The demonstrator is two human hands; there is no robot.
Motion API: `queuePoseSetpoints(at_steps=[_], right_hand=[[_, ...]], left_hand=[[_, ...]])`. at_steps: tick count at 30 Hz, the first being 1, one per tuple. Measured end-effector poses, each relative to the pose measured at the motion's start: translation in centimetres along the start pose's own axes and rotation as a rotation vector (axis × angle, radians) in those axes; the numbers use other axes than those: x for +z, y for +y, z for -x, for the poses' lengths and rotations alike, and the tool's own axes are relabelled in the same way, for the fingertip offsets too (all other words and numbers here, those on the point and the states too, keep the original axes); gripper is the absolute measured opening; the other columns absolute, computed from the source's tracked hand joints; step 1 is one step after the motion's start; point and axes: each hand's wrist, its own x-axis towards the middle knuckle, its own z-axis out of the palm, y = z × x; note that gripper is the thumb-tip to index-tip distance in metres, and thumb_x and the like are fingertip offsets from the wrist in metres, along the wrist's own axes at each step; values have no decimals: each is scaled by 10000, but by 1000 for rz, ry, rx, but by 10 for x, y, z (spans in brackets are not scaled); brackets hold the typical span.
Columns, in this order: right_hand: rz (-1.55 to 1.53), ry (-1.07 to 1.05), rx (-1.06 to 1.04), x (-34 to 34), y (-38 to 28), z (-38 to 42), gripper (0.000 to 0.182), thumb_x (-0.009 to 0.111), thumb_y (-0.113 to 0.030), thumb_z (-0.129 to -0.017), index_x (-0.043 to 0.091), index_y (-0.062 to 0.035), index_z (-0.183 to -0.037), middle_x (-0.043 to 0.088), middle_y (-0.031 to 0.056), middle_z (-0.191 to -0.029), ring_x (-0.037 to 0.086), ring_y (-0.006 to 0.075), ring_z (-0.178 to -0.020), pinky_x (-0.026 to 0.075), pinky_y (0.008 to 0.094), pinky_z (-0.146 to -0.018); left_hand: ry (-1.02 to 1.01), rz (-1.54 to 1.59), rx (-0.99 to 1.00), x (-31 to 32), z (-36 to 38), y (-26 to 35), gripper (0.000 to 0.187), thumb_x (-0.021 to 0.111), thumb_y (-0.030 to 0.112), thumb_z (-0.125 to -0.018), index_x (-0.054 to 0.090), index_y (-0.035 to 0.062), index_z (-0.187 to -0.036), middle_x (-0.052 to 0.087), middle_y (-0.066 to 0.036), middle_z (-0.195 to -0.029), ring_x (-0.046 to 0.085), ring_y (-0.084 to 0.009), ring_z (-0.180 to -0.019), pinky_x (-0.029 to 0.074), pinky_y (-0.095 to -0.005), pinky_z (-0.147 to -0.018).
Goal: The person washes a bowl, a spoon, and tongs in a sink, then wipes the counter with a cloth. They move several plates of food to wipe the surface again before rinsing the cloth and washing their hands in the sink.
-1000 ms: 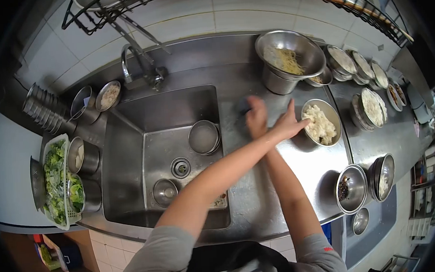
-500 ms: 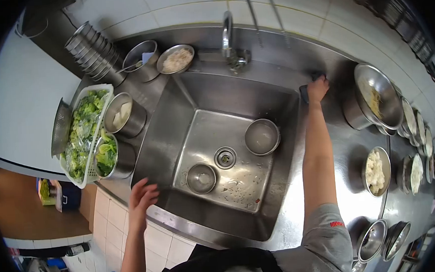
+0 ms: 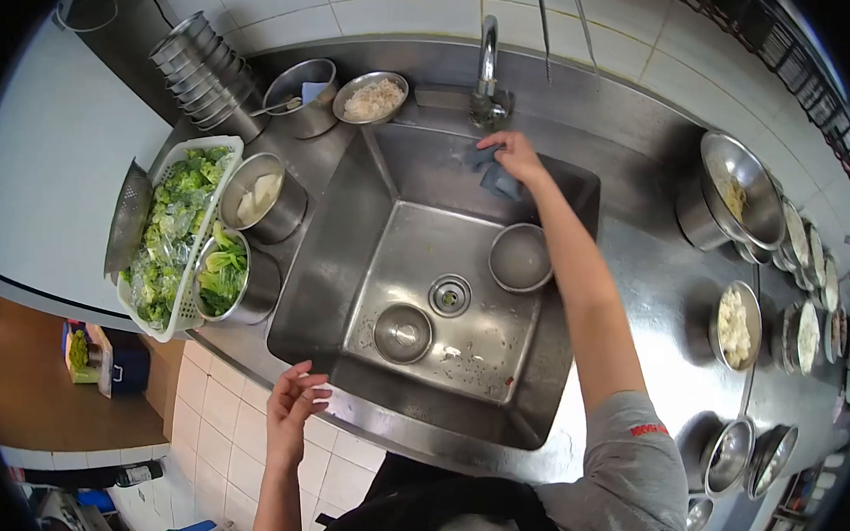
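Note:
My right hand (image 3: 518,157) is closed on a dark grey-blue cloth (image 3: 501,181), which hangs over the back wall of the sink just below the faucet (image 3: 488,77). Near the sink's front left edge, my left hand (image 3: 297,402) is raised with its fingers apart and holds nothing. Two metal bowls sit on the floor of the steel sink (image 3: 462,229): a larger bowl (image 3: 520,258) to the right of the drain (image 3: 449,295) and a smaller bowl (image 3: 403,333) to its left.
Left of the sink stand a white basket (image 3: 183,256) of broccoli, a pot (image 3: 283,211) with white pieces and a pot (image 3: 263,285) of leafy greens. Stacked metal containers (image 3: 204,75) rise behind. Rightward are a large metal bowl (image 3: 736,173) and a bowl (image 3: 735,326) of pale food.
My right hand has moved left with the cloth, from the counter right of the sink to the sink's back wall. My left hand has shifted slightly, and the whole view has turned a little.

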Motion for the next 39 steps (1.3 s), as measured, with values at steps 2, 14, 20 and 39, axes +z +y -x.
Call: queuePoseSetpoints(at_steps=[2, 14, 20, 39], right_hand=[[2, 46, -158, -36, -29, 59, 411, 435, 60, -606, 602, -23, -973, 550, 93, -1081, 490, 155, -989, 379, 254, -825], [283, 505, 242, 54, -54, 496, 739, 337, 132, -505, 379, -18, -1227, 370, 165, -1278, 261, 298, -1249, 183, 360, -1038], [402, 637, 131, 221, -126, 418, 686, 396, 125, -574, 353, -24, -1243, 402, 191, -1221, 348, 339, -1164, 242, 383, -1001], [496, 158, -679, 543, -316, 161, 166, 509, -72, -679, 583, -29, -821, 511, 98, -911, 474, 263, -925, 407, 358, -797]], left_hand=[[-21, 12, -3, -9, -1, 2, 357, 484, 103, -818, 429, 43, -1165, 561, -92, -997, 555, -151, -828, 457, -257, -706], [-250, -25, 0, -99, -23, -6, 350, 458, 136, -849, 416, 52, -1186, 551, -78, -1024, 545, -130, -846, 442, -249, -732], [-303, 76, -12, -145, -13, -24, 344, 478, 116, -832, 431, 36, -1163, 563, -84, -1003, 554, -141, -845, 447, -242, -718], [10, 94, 17, -242, 73, -49, 337, 466, 113, -830, 437, 46, -1160, 560, -96, -1003, 552, -153, -847, 449, -265, -727]])
